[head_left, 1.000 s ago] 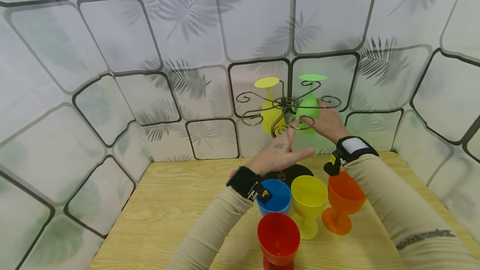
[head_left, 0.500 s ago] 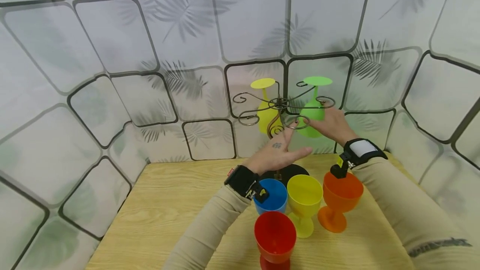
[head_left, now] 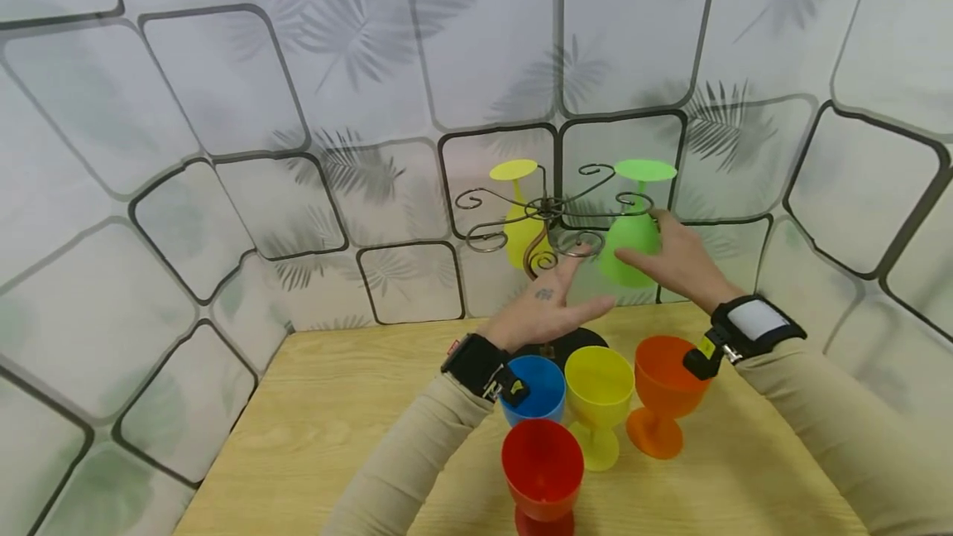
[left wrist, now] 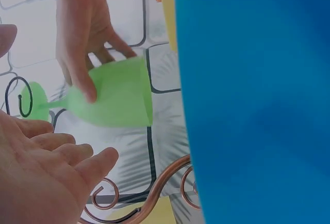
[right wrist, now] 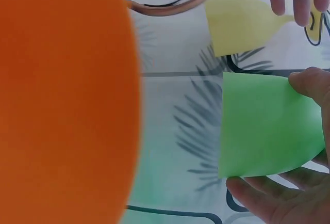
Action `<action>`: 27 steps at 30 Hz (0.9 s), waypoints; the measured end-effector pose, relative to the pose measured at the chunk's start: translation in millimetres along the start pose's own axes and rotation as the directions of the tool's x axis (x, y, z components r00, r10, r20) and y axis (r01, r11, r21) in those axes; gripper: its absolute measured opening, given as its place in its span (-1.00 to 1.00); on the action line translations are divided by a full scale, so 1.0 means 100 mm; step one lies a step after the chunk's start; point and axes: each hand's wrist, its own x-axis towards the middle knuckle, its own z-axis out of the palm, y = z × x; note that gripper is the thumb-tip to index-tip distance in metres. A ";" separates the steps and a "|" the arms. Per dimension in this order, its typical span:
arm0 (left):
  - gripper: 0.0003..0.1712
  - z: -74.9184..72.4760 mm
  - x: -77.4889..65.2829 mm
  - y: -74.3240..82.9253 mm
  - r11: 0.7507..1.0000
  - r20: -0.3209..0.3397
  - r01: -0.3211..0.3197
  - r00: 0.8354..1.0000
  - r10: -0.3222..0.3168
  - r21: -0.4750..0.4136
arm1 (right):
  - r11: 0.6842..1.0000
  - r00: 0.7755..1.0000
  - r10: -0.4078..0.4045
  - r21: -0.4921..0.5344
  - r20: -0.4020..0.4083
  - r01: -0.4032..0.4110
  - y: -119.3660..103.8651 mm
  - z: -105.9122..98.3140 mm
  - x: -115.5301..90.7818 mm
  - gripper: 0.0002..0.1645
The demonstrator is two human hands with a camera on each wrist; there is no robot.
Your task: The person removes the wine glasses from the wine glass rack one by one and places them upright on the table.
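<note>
My right hand (head_left: 681, 259) holds a green plastic goblet (head_left: 629, 246) upside down by its bowl, thumb on one side and fingers on the other. The goblet's stem is beside a curled arm on the right of a dark metal glass rack (head_left: 547, 208); whether it sits in the curl I cannot tell. An upside-down yellow goblet (head_left: 524, 240) hangs at the rack's back left. My left hand (head_left: 545, 304) has its fingers extended under the front curl, thumb apart, holding nothing. In the left wrist view, its palm (left wrist: 41, 170) is below the green goblet (left wrist: 111, 95).
Upright goblets stand on the wooden table (head_left: 335, 404) in front of the rack: blue (head_left: 541, 387), yellow (head_left: 598, 383), orange (head_left: 665, 387) and red (head_left: 542, 470). The rack's black round base (head_left: 584, 342) is partly hidden behind them. Patterned cloth (head_left: 372, 213) surrounds the table's back and sides.
My right hand has carried the green goblet rightward, away from the rack's centre and towards the right-hand curl. My left hand has stayed by the front curl. The head view has shifted slightly.
</note>
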 end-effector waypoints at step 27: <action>-0.03 0.00 -0.07 0.12 0.999 0.073 -0.038 0.997 0.039 -0.018 | 0.992 0.983 -0.117 0.033 -0.142 0.123 -0.05 0.00 -0.56 0.05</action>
